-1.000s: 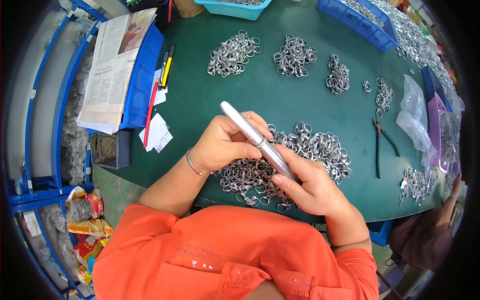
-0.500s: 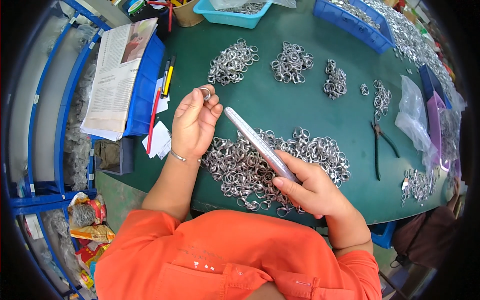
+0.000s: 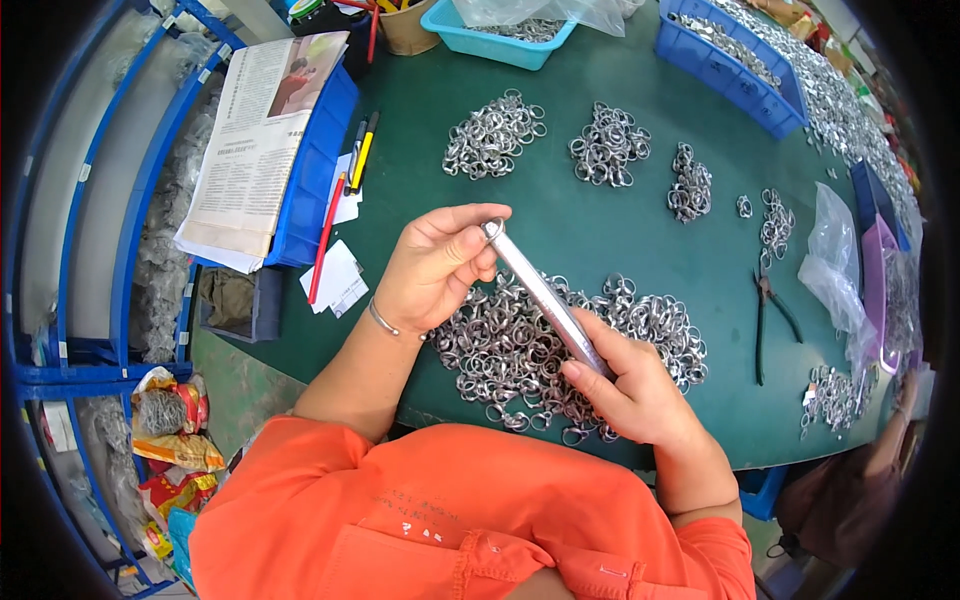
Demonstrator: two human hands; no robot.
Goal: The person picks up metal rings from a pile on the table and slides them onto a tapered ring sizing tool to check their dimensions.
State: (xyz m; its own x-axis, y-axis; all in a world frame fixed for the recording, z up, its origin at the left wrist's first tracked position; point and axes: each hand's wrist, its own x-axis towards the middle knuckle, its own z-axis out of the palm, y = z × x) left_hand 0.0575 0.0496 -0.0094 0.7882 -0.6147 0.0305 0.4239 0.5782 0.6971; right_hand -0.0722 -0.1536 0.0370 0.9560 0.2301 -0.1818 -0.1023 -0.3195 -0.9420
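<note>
My left hand (image 3: 435, 265) pinches a small silver ring (image 3: 492, 229) between thumb and fingertips, at the narrow tip of a ring mandrel. The ring is partly covered by my fingers; it appears to sit around or against that tip. Wrapped about the thick end of the silver, marked ring mandrel (image 3: 545, 298) is my right hand (image 3: 630, 385), holding it slanted up to the left. Below both hands spreads a large heap of silver rings (image 3: 500, 350). Smaller ring piles (image 3: 495, 135) lie in a row farther back on the green table (image 3: 560, 230).
Pliers (image 3: 762, 320) lie at the right, near a clear plastic bag (image 3: 835, 260). A blue bin (image 3: 740, 75) and a light-blue tray (image 3: 490, 42) stand at the back. At left are a newspaper (image 3: 255, 150), pens (image 3: 327, 240) and blue shelving (image 3: 110, 200). Another person's arm (image 3: 885, 445) shows at right.
My left hand has brought the ring rightward to the mandrel's tip; before, they were apart. The mandrel stays in my right hand. The whole view has shifted slightly.
</note>
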